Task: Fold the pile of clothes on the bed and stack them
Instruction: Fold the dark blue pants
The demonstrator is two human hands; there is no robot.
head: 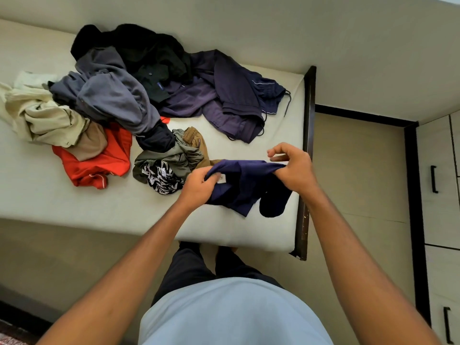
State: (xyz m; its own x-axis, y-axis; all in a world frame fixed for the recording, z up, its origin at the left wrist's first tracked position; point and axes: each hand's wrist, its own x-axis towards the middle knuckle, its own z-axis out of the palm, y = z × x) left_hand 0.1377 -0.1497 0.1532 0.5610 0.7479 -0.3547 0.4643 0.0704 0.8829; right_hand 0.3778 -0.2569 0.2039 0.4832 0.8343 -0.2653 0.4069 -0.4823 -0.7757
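a crumpled navy cloth garment (249,180) is held pinched crosswise between left hand (199,186) and right hand (295,170), near the cream bed's (149,215) right edge.

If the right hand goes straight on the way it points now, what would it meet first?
Probably the purple trousers beyond it on the bed. The right hand, pinching the navy garment, points that way, but its height is unclear.

Cream bed (74,207), dark footboard (307,145); beige floor (361,170); pale cabinet (443,215), black handles (434,179); plain wall (348,46).
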